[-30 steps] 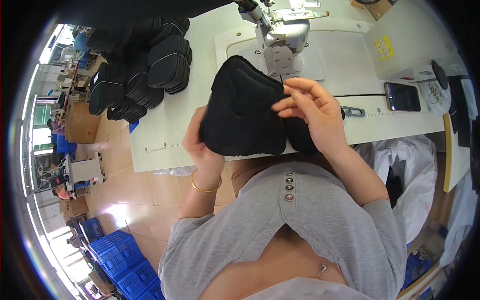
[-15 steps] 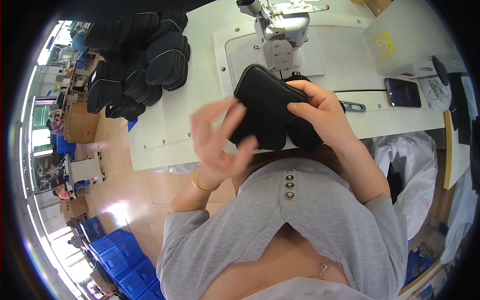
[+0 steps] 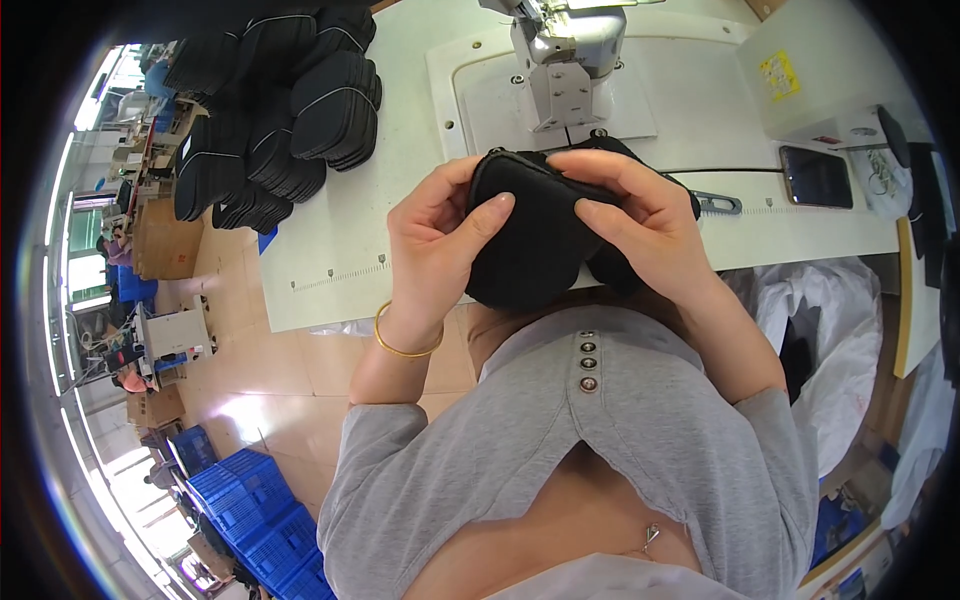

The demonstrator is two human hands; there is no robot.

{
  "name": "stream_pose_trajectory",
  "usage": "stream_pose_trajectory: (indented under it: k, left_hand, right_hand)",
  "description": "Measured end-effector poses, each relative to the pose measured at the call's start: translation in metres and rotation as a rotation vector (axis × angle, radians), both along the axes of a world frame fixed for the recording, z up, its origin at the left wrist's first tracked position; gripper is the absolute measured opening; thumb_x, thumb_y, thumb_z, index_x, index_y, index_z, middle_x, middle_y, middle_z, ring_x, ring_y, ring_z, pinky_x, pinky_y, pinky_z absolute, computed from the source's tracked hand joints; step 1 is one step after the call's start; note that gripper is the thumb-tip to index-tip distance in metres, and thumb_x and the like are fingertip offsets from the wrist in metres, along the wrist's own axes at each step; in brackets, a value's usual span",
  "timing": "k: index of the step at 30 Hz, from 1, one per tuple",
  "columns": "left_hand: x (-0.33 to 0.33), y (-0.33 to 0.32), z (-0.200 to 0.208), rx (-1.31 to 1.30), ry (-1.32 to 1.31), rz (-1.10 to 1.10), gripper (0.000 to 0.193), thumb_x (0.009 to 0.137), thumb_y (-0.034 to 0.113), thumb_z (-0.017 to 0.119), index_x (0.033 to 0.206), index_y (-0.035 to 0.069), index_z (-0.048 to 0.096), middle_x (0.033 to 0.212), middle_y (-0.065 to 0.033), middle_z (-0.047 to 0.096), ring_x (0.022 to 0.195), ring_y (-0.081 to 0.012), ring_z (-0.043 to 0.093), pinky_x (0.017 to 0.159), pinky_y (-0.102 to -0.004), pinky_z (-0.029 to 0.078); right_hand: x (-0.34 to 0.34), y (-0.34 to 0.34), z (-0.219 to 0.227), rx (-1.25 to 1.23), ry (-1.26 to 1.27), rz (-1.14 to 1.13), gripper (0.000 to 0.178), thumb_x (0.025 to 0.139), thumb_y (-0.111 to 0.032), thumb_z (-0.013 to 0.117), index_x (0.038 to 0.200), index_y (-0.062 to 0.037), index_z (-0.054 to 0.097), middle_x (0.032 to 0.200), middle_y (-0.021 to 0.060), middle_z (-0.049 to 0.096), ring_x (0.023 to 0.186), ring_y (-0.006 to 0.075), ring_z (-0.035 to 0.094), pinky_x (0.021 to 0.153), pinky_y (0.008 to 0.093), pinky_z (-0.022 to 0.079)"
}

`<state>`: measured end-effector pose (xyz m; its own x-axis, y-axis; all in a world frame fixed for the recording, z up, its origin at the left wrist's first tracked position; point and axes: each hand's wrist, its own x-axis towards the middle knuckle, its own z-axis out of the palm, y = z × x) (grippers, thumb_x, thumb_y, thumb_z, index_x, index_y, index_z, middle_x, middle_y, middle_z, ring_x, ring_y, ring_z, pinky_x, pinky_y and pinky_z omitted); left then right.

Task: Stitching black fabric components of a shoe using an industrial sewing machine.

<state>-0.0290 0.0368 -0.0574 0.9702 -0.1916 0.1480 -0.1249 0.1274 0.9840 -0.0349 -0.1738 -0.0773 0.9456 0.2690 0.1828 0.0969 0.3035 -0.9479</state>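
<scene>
A black padded fabric piece (image 3: 535, 250), folded into a rounded bundle, is held up between both hands above the front edge of the white sewing table (image 3: 350, 230). My left hand (image 3: 435, 235) grips its left side, thumb pressed across the front. My right hand (image 3: 630, 215) clamps the top and right side, fingers curled over the edge. The sewing machine head (image 3: 560, 55) stands just behind the bundle.
Stacks of black padded pieces (image 3: 275, 110) cover the table's far left. A phone (image 3: 815, 175) and a white box (image 3: 810, 75) lie at the right. Scissors (image 3: 715, 205) rest by my right hand. White bags (image 3: 820, 340) sit at my right, blue crates (image 3: 255, 505) on the floor left.
The piece was spread wide and is now folded into a compact bundle. My left hand let go for a moment, then came back and gripped its left side.
</scene>
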Motion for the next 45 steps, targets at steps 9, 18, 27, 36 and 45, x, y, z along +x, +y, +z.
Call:
stream_pose_trajectory:
  k: [9,18,27,36,45]
  left_hand:
    - [0.000,-0.002,-0.001,-0.017,-0.005,0.010,0.029,0.090,-0.003,0.067,0.119,-0.005,0.063,0.105,-0.0071,0.069,0.094,-0.0109,0.064,0.086,-0.0245,0.052]
    - [0.004,0.002,-0.002,-0.006,-0.055,-0.008,0.022,0.088,-0.008,0.067,0.110,-0.005,0.066,0.101,-0.0052,0.067,0.094,-0.0106,0.062,0.085,-0.0238,0.051]
    - [0.008,0.006,0.002,0.016,-0.113,-0.095,0.022,0.086,-0.012,0.065,0.107,-0.005,0.067,0.104,-0.0066,0.066,0.097,-0.0124,0.062,0.087,-0.0244,0.049]
    - [0.009,0.005,0.006,0.014,-0.030,-0.249,0.025,0.085,-0.009,0.067,0.110,-0.004,0.069,0.104,-0.0089,0.068,0.096,-0.0143,0.064,0.086,-0.0260,0.051]
    - [0.164,0.061,0.014,0.278,0.032,0.175,0.026,0.083,0.000,0.070,0.108,-0.005,0.070,0.095,-0.0075,0.072,0.085,-0.0134,0.067,0.079,-0.0252,0.054]
  right_hand:
    - [0.002,-0.003,-0.005,0.024,0.024,0.008,0.027,0.092,0.003,0.061,0.119,0.0017,0.061,0.106,0.0039,0.066,0.096,0.0072,0.062,0.086,0.0220,0.050]
    - [0.001,-0.002,-0.004,-0.035,0.012,-0.055,0.019,0.090,0.003,0.063,0.110,0.0010,0.061,0.104,0.0039,0.066,0.094,0.0067,0.062,0.085,0.0219,0.051]
    - [0.002,-0.003,0.005,-0.146,-0.072,-0.113,0.014,0.095,-0.007,0.061,0.106,-0.0003,0.067,0.093,0.0000,0.065,0.084,0.0045,0.058,0.074,0.0199,0.047]
    - [0.018,-0.016,0.007,-0.017,0.102,0.247,0.010,0.093,-0.007,0.063,0.093,0.0012,0.069,0.077,-0.0005,0.063,0.070,0.0052,0.056,0.063,0.0200,0.046]
    - [0.006,-0.045,-0.017,-0.497,-0.034,-0.348,0.020,0.089,-0.011,0.069,0.104,0.0020,0.066,0.091,0.0062,0.069,0.082,0.0140,0.065,0.076,0.0286,0.053]
